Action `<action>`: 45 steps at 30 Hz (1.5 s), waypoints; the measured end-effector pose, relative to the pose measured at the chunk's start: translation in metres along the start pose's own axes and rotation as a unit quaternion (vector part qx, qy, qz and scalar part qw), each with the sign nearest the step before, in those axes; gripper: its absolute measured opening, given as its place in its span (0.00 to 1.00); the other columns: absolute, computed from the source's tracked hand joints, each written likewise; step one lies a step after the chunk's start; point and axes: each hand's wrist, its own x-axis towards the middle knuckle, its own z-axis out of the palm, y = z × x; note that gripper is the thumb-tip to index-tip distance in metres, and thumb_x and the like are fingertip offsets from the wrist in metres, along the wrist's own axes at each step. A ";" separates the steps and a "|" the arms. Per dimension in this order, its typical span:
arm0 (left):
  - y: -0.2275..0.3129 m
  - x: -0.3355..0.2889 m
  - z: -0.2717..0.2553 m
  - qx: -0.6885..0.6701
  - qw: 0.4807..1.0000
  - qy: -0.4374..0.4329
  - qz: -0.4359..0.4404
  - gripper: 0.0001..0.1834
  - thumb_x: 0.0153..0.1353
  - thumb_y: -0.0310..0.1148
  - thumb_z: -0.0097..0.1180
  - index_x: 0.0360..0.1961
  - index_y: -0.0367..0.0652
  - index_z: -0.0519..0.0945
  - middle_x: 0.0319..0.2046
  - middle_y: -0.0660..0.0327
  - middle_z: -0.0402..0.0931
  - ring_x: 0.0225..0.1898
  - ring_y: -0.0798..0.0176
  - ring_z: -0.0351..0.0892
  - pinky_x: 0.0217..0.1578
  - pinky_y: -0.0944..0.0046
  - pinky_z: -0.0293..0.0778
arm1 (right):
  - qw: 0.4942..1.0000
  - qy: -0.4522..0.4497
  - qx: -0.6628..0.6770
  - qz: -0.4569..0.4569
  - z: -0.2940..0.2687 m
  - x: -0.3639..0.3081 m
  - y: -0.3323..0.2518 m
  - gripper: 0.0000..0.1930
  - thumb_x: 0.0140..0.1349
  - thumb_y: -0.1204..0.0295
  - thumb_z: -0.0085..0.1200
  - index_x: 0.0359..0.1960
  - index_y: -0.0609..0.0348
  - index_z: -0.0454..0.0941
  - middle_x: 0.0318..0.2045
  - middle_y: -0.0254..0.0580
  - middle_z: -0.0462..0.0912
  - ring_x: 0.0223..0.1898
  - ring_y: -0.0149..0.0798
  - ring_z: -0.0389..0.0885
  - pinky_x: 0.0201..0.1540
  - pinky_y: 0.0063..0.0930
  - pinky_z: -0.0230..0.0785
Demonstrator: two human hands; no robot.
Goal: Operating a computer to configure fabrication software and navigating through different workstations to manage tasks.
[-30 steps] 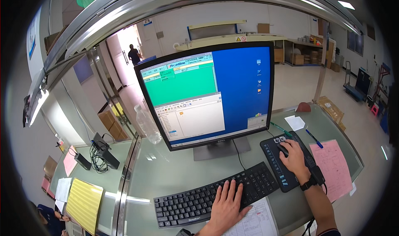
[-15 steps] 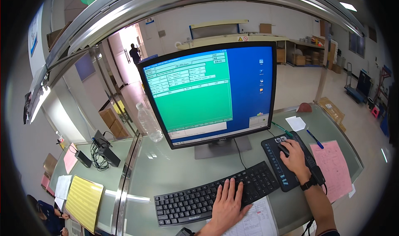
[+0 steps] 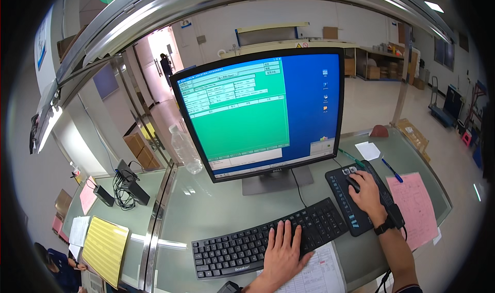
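Note:
My left hand (image 3: 283, 254) rests with its fingers stretched out over the lower middle of a black keyboard (image 3: 227, 254). A printed white form (image 3: 320, 275) lies under that hand's palm side, partly hidden by it. To the right, my right hand (image 3: 369, 196) is curled over a black computer mouse (image 3: 353, 183) on a dark mouse pad (image 3: 339, 197). A dark watch sits on my right wrist. Behind the keyboard stands a black monitor (image 3: 237, 130), its screen showing a green window on a blue desktop.
A blue pen (image 3: 392, 171), a green pen (image 3: 351, 158) and a pink sheet (image 3: 413, 205) lie near the mouse pad. Left of the monitor stands a clear plastic bottle (image 3: 186, 149). Black cabled boxes (image 3: 135, 193) and a yellow sheet (image 3: 106, 246) are farther left, near a seated person (image 3: 63, 268).
The view has shifted very slightly. Both hands stay in place on the keyboard and the mouse. The distant person in the doorway has changed stance a little.

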 end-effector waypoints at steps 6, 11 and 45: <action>0.001 0.000 -0.001 -0.001 1.000 0.004 0.002 0.46 0.68 0.62 0.58 0.73 0.33 0.69 0.72 0.30 0.63 0.77 0.29 0.58 0.75 0.32 0.53 | 1.000 0.005 -0.001 0.000 -0.001 0.000 -0.001 0.19 0.58 0.72 0.65 0.52 0.61 0.84 0.54 0.53 0.81 0.56 0.58 0.79 0.61 0.46 0.73; 0.003 0.001 -0.004 -0.005 1.000 0.006 0.003 0.45 0.67 0.61 0.59 0.72 0.34 0.70 0.72 0.33 0.65 0.77 0.30 0.58 0.75 0.33 0.53 | 1.000 0.012 -0.008 0.011 -0.003 0.000 -0.001 0.19 0.57 0.72 0.65 0.52 0.61 0.84 0.54 0.52 0.81 0.56 0.58 0.79 0.60 0.46 0.74; 0.004 0.005 -0.011 0.004 1.000 0.012 0.017 0.41 0.66 0.58 0.62 0.70 0.38 0.74 0.69 0.37 0.70 0.73 0.29 0.64 0.73 0.35 0.58 | 1.000 0.020 -0.014 0.015 -0.003 -0.001 0.001 0.19 0.58 0.70 0.66 0.51 0.58 0.85 0.53 0.49 0.82 0.56 0.54 0.80 0.61 0.44 0.74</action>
